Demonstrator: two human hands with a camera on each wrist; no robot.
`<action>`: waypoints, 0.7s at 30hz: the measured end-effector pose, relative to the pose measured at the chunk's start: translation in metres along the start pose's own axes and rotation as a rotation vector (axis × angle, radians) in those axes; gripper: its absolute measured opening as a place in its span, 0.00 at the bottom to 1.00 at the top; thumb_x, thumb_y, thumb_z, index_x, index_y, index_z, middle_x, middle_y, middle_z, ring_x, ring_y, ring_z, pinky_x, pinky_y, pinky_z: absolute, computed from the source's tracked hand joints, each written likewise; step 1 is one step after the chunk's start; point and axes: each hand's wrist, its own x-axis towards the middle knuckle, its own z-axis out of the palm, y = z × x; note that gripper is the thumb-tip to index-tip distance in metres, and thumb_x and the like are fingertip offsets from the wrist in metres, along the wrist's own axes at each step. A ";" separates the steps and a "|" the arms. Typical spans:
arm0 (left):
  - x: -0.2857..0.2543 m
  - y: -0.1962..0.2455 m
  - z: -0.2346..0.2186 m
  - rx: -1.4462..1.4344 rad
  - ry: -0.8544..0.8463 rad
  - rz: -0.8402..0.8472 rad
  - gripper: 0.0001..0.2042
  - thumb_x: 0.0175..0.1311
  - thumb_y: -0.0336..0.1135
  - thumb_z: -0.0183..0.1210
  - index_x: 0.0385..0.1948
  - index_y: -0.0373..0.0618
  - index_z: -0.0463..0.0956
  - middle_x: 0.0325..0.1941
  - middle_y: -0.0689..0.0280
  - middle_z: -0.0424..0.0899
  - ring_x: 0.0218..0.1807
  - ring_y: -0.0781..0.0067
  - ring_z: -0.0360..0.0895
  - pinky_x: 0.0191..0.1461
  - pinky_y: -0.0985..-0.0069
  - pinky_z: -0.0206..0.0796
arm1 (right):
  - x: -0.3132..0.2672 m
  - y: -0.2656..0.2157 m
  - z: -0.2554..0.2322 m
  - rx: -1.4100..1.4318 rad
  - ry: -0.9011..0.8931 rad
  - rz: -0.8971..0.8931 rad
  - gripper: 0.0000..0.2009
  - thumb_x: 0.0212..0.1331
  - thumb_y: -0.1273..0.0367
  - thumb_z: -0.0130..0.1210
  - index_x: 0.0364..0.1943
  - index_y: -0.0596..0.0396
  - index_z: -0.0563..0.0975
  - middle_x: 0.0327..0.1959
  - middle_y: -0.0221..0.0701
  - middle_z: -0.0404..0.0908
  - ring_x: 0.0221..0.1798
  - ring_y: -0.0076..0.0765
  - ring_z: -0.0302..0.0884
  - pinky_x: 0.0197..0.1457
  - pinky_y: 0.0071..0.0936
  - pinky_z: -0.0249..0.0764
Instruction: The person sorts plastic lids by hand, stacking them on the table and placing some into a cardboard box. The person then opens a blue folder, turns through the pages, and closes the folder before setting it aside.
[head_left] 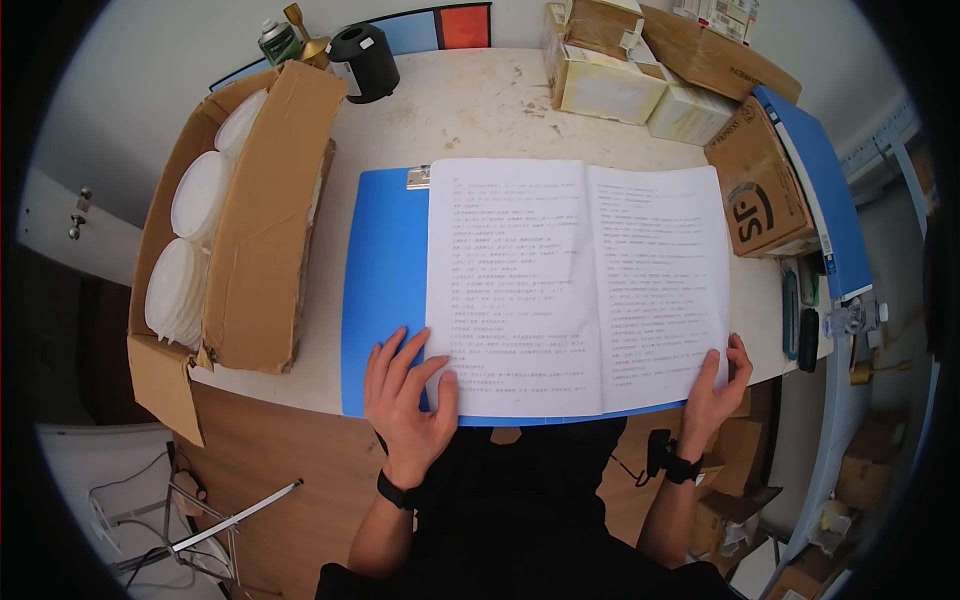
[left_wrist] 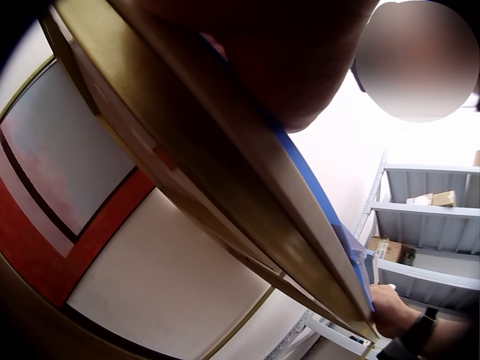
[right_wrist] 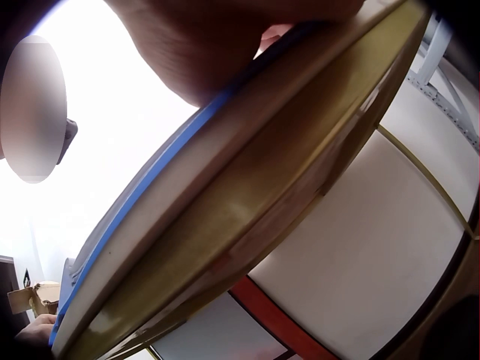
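A stack of printed white pages (head_left: 515, 300) lies spread open, with a fold down its middle, on a blue clipboard folder (head_left: 380, 250). The folder's metal clip (head_left: 419, 178) shows at the pages' upper left corner. My left hand (head_left: 412, 395) rests with spread fingers across the folder's lower left part, its thumb by the page edge. At the lower right corner is my right hand (head_left: 712, 400), thumb over the page margin and relaxed fingers just beyond the paper's edge. Both wrist views look up past the table edge (left_wrist: 300, 217), with the folder's blue edge (right_wrist: 150, 171) above it.
To the left stands a long cardboard box (head_left: 265, 220) with stacked white round lids (head_left: 175, 290). A black cylindrical container (head_left: 364, 65) is at the back. Several boxes (head_left: 610, 85) fill the back right, near a brown carton (head_left: 760, 190) and an upright blue folder (head_left: 815, 190).
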 end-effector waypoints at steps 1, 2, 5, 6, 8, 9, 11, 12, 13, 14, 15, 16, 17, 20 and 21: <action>0.000 0.000 0.000 0.000 -0.001 0.002 0.07 0.56 0.26 0.65 0.36 0.42 0.85 0.58 0.57 0.87 0.68 0.46 0.76 0.77 0.46 0.59 | 0.000 0.001 -0.001 0.000 -0.001 0.000 0.09 0.69 0.74 0.57 0.49 0.61 0.73 0.68 0.47 0.76 0.70 0.47 0.72 0.77 0.41 0.62; 0.001 0.000 0.000 -0.001 -0.002 0.004 0.07 0.56 0.26 0.65 0.36 0.42 0.85 0.58 0.57 0.87 0.68 0.46 0.77 0.77 0.47 0.59 | 0.001 0.003 -0.002 -0.032 0.012 -0.026 0.08 0.69 0.74 0.56 0.48 0.61 0.72 0.67 0.47 0.76 0.69 0.47 0.72 0.76 0.41 0.62; 0.000 -0.001 0.001 -0.001 -0.001 0.002 0.07 0.56 0.26 0.65 0.36 0.42 0.85 0.58 0.57 0.87 0.68 0.47 0.77 0.77 0.47 0.59 | 0.001 0.014 -0.006 -0.016 0.035 -0.036 0.07 0.70 0.75 0.55 0.47 0.60 0.72 0.67 0.47 0.77 0.68 0.45 0.73 0.76 0.40 0.63; 0.001 -0.001 0.002 -0.003 -0.002 0.003 0.07 0.56 0.26 0.65 0.36 0.42 0.85 0.58 0.57 0.87 0.68 0.47 0.77 0.77 0.47 0.59 | 0.001 0.017 -0.006 0.031 0.042 -0.020 0.06 0.71 0.75 0.54 0.47 0.60 0.72 0.67 0.47 0.77 0.68 0.45 0.73 0.76 0.40 0.63; 0.000 -0.001 0.001 -0.004 0.003 0.009 0.07 0.55 0.26 0.65 0.36 0.42 0.85 0.57 0.57 0.87 0.67 0.47 0.77 0.76 0.47 0.60 | 0.001 0.019 -0.005 0.082 0.053 -0.010 0.06 0.71 0.75 0.54 0.47 0.60 0.72 0.67 0.47 0.77 0.68 0.45 0.73 0.75 0.39 0.63; 0.000 -0.001 0.001 -0.004 0.002 0.007 0.07 0.55 0.26 0.65 0.36 0.42 0.85 0.57 0.57 0.87 0.67 0.47 0.77 0.76 0.47 0.60 | 0.001 0.020 -0.006 0.133 0.062 0.001 0.05 0.72 0.75 0.53 0.47 0.60 0.72 0.67 0.47 0.76 0.68 0.45 0.73 0.75 0.39 0.63; 0.000 -0.001 0.001 0.008 0.000 0.009 0.07 0.55 0.26 0.65 0.36 0.42 0.85 0.57 0.57 0.87 0.67 0.47 0.77 0.76 0.47 0.60 | 0.000 0.019 -0.006 0.140 0.058 0.013 0.05 0.72 0.74 0.53 0.47 0.60 0.72 0.67 0.47 0.76 0.69 0.44 0.73 0.75 0.39 0.63; 0.000 -0.002 0.001 0.008 0.000 0.008 0.07 0.55 0.26 0.65 0.36 0.42 0.85 0.57 0.57 0.87 0.67 0.47 0.77 0.76 0.47 0.60 | 0.000 0.018 -0.005 0.153 0.060 0.022 0.06 0.73 0.74 0.52 0.48 0.61 0.73 0.67 0.47 0.76 0.69 0.44 0.73 0.75 0.39 0.63; 0.000 -0.002 0.002 0.006 0.002 0.009 0.07 0.55 0.26 0.65 0.36 0.42 0.85 0.57 0.57 0.87 0.67 0.47 0.77 0.76 0.47 0.60 | 0.000 0.019 -0.005 0.153 0.058 0.021 0.06 0.73 0.74 0.52 0.48 0.61 0.73 0.67 0.47 0.76 0.69 0.44 0.73 0.75 0.39 0.63; 0.000 -0.002 0.002 0.004 0.004 0.010 0.07 0.55 0.26 0.65 0.36 0.42 0.85 0.57 0.57 0.87 0.67 0.47 0.77 0.76 0.47 0.60 | 0.000 0.020 -0.005 0.124 0.066 0.007 0.06 0.73 0.74 0.53 0.48 0.61 0.73 0.67 0.47 0.76 0.69 0.44 0.73 0.75 0.39 0.64; 0.000 -0.002 0.002 0.005 0.004 0.008 0.07 0.55 0.26 0.65 0.36 0.42 0.85 0.57 0.57 0.87 0.67 0.47 0.77 0.76 0.47 0.60 | 0.000 0.020 -0.005 0.095 0.074 -0.007 0.06 0.72 0.74 0.53 0.48 0.61 0.74 0.67 0.46 0.76 0.69 0.44 0.73 0.75 0.39 0.64; 0.000 -0.003 0.002 0.017 0.007 0.014 0.07 0.55 0.28 0.66 0.36 0.43 0.85 0.57 0.58 0.87 0.67 0.48 0.77 0.75 0.46 0.61 | -0.001 0.019 -0.005 0.095 0.072 -0.007 0.06 0.72 0.74 0.53 0.48 0.61 0.74 0.67 0.46 0.76 0.69 0.44 0.73 0.75 0.39 0.64; 0.000 -0.004 0.002 0.028 0.009 0.020 0.06 0.55 0.30 0.67 0.35 0.44 0.86 0.57 0.59 0.87 0.66 0.50 0.78 0.74 0.46 0.62 | -0.002 0.016 -0.005 0.033 0.088 -0.044 0.07 0.72 0.74 0.53 0.48 0.61 0.74 0.67 0.46 0.77 0.69 0.44 0.73 0.75 0.39 0.64; 0.001 -0.001 0.001 0.009 0.000 0.001 0.07 0.55 0.27 0.66 0.35 0.43 0.86 0.57 0.58 0.87 0.67 0.47 0.77 0.76 0.47 0.60 | -0.004 0.014 -0.004 -0.021 0.108 -0.086 0.07 0.71 0.75 0.54 0.48 0.62 0.75 0.67 0.44 0.77 0.69 0.45 0.73 0.74 0.39 0.64; 0.001 0.000 0.001 0.008 -0.001 0.002 0.07 0.55 0.27 0.66 0.35 0.43 0.86 0.57 0.58 0.87 0.67 0.47 0.77 0.76 0.47 0.60 | -0.004 0.015 -0.004 -0.014 0.113 -0.090 0.07 0.70 0.75 0.54 0.48 0.62 0.75 0.66 0.44 0.78 0.69 0.45 0.73 0.74 0.39 0.64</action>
